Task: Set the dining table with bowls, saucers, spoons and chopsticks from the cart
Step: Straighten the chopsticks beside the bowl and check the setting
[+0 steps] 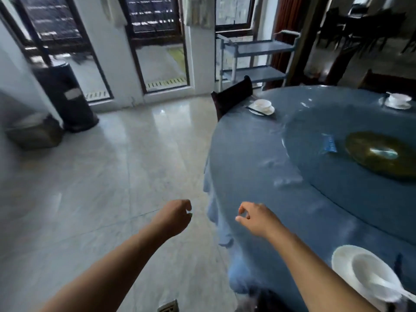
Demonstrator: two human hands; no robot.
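Note:
A round table (254,154) under a blue cloth fills the right side. Three white place settings stand on it. The near one at the bottom right has a bowl (373,275) with a spoon on a saucer (340,257). A far-left setting (262,106) has a bowl on a saucer with dark chopsticks beside it. A third setting (398,100) sits at the far right. The grey cart (256,61) stands behind the table by the window, its shelves bare as far as I can see. My left hand (174,217) hangs over the floor, loosely curled and holding nothing. My right hand (256,218) hovers at the table's edge, fingers curled, nothing in it.
A glass turntable (337,176) with a gold centre and a blue packet (329,143) lies mid-table. A dark chair (231,95) stands at the table's far left. A black cylindrical bin (67,95) and a low box (33,134) sit on the tiled floor at left.

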